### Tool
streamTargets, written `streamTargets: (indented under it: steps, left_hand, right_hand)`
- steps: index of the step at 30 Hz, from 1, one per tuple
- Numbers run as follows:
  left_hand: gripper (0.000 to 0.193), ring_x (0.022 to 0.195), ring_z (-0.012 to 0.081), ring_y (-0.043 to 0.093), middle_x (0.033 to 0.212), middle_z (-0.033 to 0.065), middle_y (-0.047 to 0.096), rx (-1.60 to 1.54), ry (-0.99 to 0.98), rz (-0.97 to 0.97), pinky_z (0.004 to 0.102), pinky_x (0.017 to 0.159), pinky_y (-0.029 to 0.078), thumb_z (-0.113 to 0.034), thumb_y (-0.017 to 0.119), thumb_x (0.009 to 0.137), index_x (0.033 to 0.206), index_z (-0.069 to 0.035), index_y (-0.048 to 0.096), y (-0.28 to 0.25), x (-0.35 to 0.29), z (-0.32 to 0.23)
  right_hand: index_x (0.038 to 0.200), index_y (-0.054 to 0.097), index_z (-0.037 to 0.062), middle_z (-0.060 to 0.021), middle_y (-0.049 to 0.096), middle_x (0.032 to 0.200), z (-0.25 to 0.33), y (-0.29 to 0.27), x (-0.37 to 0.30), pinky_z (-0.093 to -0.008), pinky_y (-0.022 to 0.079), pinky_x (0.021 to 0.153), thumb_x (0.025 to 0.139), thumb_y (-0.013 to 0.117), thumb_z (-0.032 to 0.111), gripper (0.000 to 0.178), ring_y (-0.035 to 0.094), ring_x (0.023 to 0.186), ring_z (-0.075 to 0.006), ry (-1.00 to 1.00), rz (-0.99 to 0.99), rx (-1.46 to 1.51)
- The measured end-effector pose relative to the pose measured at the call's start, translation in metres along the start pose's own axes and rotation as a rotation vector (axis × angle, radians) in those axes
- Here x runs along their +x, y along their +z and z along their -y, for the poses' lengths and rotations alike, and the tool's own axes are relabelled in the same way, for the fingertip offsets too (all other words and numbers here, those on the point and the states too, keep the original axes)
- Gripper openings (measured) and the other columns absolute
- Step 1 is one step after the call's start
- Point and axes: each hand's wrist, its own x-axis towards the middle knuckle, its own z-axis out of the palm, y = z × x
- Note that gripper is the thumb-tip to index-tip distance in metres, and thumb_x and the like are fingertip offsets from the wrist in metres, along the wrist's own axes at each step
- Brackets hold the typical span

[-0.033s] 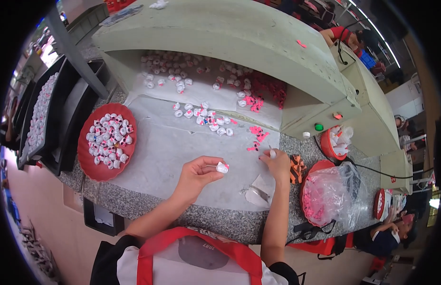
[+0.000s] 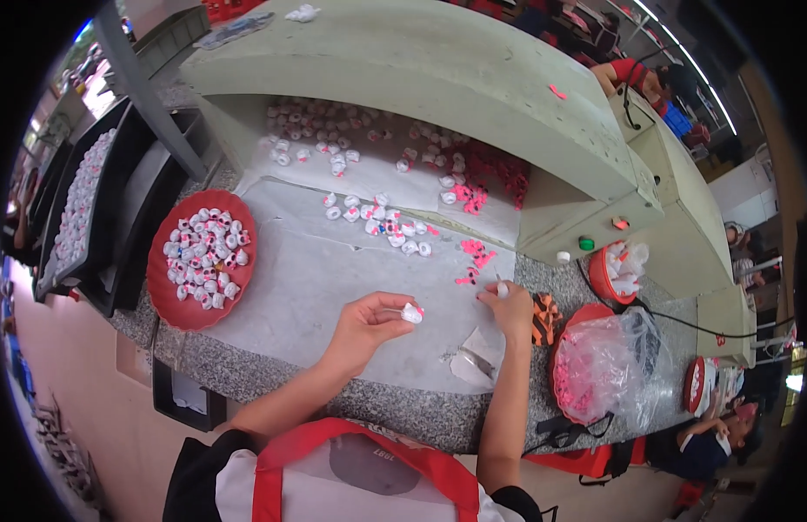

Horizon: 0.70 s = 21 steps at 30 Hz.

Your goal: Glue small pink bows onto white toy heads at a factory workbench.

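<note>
Over the paper-covered bench, my left hand (image 2: 362, 329) pinches a small white moulded piece with a touch of pink (image 2: 412, 313) between thumb and fingertips. Further right, my right hand (image 2: 511, 306) is closed around a small, whitish, slim-tipped object (image 2: 503, 289), mostly hidden by the fingers, so its kind is unclear. Its tip is close to a scatter of small pink pieces (image 2: 477, 253) with dark spots. Beyond my left hand lies a loose group of similar white pieces (image 2: 388, 223). A red scalloped dish (image 2: 163, 297) on the left holds many more.
A pale green metal housing (image 2: 403, 74) arches over more white and pink pieces at the back. To the right are an orange-and-black cloth (image 2: 544, 318), a red tub (image 2: 605, 277) and a plastic bag (image 2: 599, 361) over pink pieces. Black trays (image 2: 125, 204) stand far left.
The whole view has shifted very slightly. Both hands keep nearly the same pose, with the same things in them.
</note>
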Motion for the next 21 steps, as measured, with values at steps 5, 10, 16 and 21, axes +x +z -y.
streamTargets:
  steps: [5, 10, 16, 21]
  left_hand:
    - [0.031, 0.085, 0.013, 0.058, 0.094, 0.0089, 0.061, 0.03, -0.13, 0.116, 0.0237, 0.077, 0.046, 0.006, 0.059, 0.073, 0.103, 0.001, 0.054, 0.025, 0.006, 0.016]
    - [0.032, 0.087, 0.0124, 0.058, 0.095, 0.0087, 0.06, 0.009, -0.037, 0.05, 0.0234, 0.078, 0.045, 0.006, 0.058, 0.073, 0.104, 0.001, 0.054, 0.01, -0.003, 0.015]
    - [0.037, 0.086, 0.014, 0.058, 0.095, 0.0095, 0.06, 0.016, 0.052, -0.019, 0.0239, 0.078, 0.046, 0.006, 0.058, 0.073, 0.109, 0.002, 0.052, 0.013, 0.001, -0.003]
    - [0.036, 0.084, 0.0144, 0.059, 0.093, 0.0107, 0.061, 0.044, 0.087, -0.053, 0.0231, 0.075, 0.047, 0.007, 0.057, 0.074, 0.109, 0.003, 0.051, 0.009, 0.004, -0.019]
  right_hand:
    - [0.072, 0.064, 0.0065, -0.0151, 0.061, 0.066, -0.038, -0.002, -0.015, -0.0362, 0.046, 0.058, 0.061, 0.07, 0.021, 0.019, 0.06, 0.062, -0.0282, -0.106, -0.039, -0.102]
    - [0.077, 0.064, 0.0099, -0.0139, 0.059, 0.08, -0.008, -0.002, -0.027, -0.039, 0.045, 0.069, 0.061, 0.07, 0.019, 0.02, 0.057, 0.075, -0.0318, -0.232, 0.004, -0.106]
    - [0.078, 0.062, 0.0042, -0.0052, 0.058, 0.065, 0.002, -0.014, -0.034, -0.0253, 0.045, 0.051, 0.068, 0.067, 0.01, 0.013, 0.056, 0.055, -0.0131, -0.056, 0.052, 0.354]
    - [0.08, 0.062, 0.0013, -0.001, 0.057, 0.065, 0.107, -0.039, -0.08, -0.0178, 0.042, 0.047, 0.073, 0.063, 0.004, 0.008, 0.051, 0.054, -0.0054, -0.016, 0.243, 0.817]
